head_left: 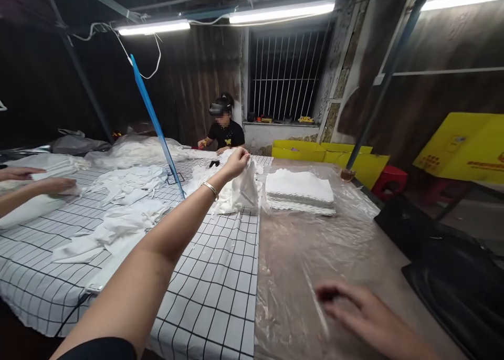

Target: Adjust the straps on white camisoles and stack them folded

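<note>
My left hand (235, 163) reaches far across the table with its fingers closed on a piece of white cloth (242, 189), lifted from a loose heap. My right hand (360, 310) lies near the front edge on clear plastic sheeting (307, 255), fingers spread and flat, holding nothing. A neat stack of folded white cloths (299, 191) sits on the plastic, right of the held piece.
A black-and-white checked cloth (212, 286) covers the table's left part, strewn with white pieces (118, 229). A blue rod (155, 124) slants upward. Another person's hands (47, 184) work at left; a second person (225, 131) sits at the far end. Yellow boxes (464, 145) stand at right.
</note>
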`<state>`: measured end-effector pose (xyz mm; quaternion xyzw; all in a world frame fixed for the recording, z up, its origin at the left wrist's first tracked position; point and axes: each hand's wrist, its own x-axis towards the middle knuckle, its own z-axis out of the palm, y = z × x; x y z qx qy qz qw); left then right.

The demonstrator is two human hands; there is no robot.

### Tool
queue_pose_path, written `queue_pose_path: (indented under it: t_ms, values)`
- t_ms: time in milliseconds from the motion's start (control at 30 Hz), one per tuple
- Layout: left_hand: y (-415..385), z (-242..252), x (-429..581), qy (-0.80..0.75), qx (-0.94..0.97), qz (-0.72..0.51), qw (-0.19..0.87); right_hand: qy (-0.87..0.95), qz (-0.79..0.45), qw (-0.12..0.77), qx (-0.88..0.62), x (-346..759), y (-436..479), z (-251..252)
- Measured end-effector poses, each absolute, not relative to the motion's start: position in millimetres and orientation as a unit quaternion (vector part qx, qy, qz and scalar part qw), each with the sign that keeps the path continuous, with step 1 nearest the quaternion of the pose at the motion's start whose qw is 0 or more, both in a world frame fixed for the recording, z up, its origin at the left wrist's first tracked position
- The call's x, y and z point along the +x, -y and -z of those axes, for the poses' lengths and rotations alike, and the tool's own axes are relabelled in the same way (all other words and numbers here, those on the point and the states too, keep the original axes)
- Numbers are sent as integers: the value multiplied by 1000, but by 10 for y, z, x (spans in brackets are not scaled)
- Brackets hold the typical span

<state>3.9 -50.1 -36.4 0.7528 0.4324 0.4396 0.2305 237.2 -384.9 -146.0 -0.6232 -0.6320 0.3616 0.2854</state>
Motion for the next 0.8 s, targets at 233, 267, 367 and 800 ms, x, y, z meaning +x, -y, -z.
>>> queue_pose_path:
  t_ms: [233,267,367,800]
  values:
    - [1465,-106,366,-241,788,-415,386,596,-235,575,-509,2019,2563,663]
    - [1578,-87,396,-229,785,-406,409,602,-239,567,-509,2001,2499,631]
    - [1814,17,411,-187,767,-334,515,607,-212,507,-574,2072,2496,667]
    - [2236,375,669,-122,878,-318,337,525,-403,600,-449,2115,3075,980]
